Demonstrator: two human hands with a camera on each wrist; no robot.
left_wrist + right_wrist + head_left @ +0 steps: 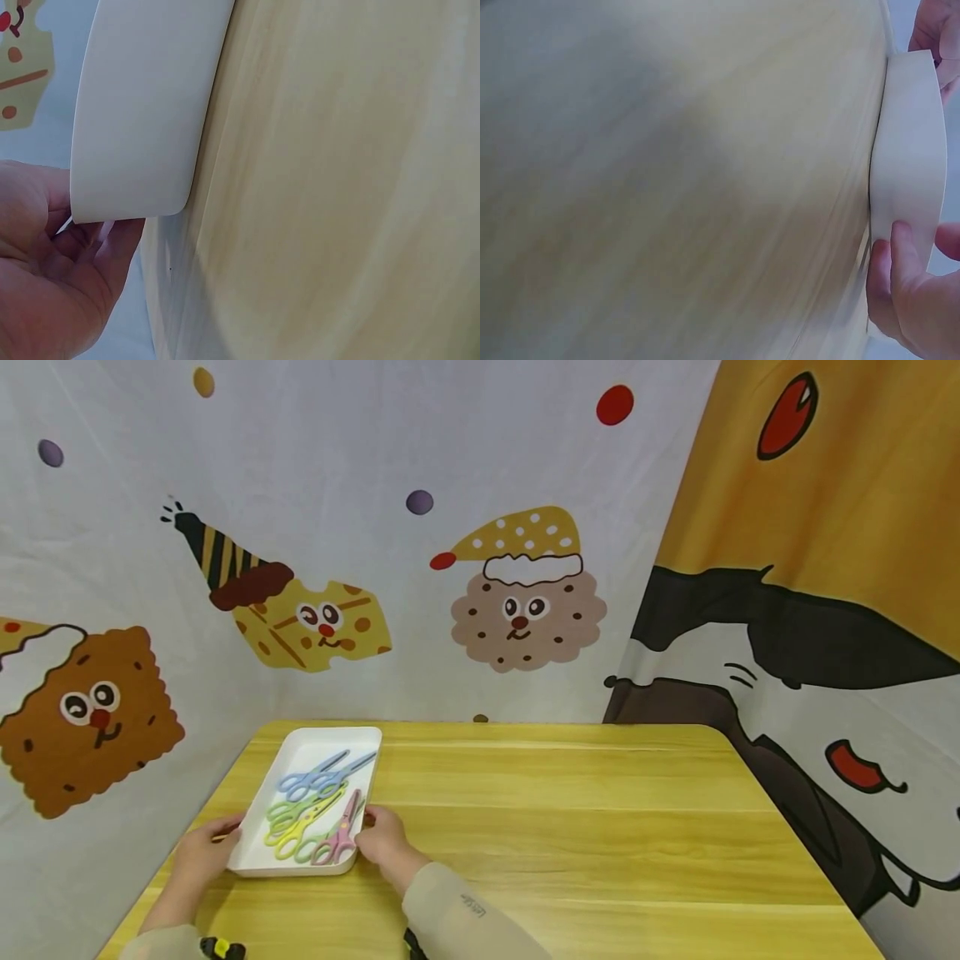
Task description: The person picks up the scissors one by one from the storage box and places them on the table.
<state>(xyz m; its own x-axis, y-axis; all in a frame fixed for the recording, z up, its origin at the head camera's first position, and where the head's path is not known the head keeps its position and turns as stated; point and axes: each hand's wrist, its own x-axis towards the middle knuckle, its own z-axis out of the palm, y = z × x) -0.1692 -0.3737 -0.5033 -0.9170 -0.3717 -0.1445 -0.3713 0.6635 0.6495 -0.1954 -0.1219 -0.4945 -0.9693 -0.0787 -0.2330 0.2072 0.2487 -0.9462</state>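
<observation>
A white rectangular tray point(318, 742) lies toward the table's left side. My left hand point(204, 853) grips its left side near the front corner; in the left wrist view, fingers reach under the tray's end. At the opposite side my right hand point(385, 839) holds the tray, with fingertips on the outer wall and the thumb at the rim in the right wrist view. Inside lie two blue scissors point(358, 765) toward the back. In front of them are green scissors, yellow scissors point(307, 820) and pink scissors point(347, 828), partly overlapping one another.
The wood-grain table point(585, 827) extends to the right of the tray. Behind it and along its sides hangs a white cloth point(420, 635) printed with cartoon biscuits and cheese. A dark band with yellow point(223, 948) shows at the left wrist.
</observation>
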